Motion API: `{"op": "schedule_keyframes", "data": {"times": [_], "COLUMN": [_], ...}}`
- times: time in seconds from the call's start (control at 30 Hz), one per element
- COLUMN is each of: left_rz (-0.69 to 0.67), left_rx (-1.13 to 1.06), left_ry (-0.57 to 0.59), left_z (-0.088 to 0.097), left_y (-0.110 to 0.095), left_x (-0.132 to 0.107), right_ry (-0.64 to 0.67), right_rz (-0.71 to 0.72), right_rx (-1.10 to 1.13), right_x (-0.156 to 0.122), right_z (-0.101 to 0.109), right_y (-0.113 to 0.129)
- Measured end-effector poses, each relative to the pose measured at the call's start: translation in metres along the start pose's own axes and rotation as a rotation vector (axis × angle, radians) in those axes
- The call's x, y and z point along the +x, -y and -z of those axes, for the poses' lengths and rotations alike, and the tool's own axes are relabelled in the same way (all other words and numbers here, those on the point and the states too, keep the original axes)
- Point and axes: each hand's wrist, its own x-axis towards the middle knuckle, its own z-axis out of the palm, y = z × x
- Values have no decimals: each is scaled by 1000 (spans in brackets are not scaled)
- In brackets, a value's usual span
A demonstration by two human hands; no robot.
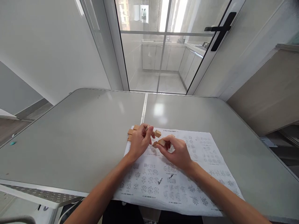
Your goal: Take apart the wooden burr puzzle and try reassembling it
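My left hand (139,141) is closed around a notched wooden puzzle piece (158,133), whose squared end sticks out to the right of the fingers. My right hand (178,152) pinches a second wooden piece (161,142) between thumb and fingers, just below and right of the first. A small gap shows between the two pieces. Several more wooden pieces (130,132) lie to the left of my left hand, partly hidden by it. Under both hands spreads a large paper sheet (163,196) printed with small line drawings of assembled shapes and parts.
The grey table (93,130) has a pale seam (144,107) down its middle. Beyond its far edge stands a glass door (151,62) with a black handle (221,29). A small teal object (12,143) lies near the left edge. A perforated metal shelf (42,193) sits at lower left.
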Motion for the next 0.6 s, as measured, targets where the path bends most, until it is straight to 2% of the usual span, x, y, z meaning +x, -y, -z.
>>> {"op": "schedule_keyframes", "data": {"times": [0.33, 0.6], "left_rz": [-21, -12], "left_rx": [23, 39], "left_ry": [27, 49], "left_z": [0, 1], "left_y": [0, 0], "left_x": [-1, -1], "right_ry": [28, 55], "right_rz": [-115, -133], "right_rx": [2, -19], "right_x": [1, 0], "right_z": [1, 0], "right_y": [-5, -7]}}
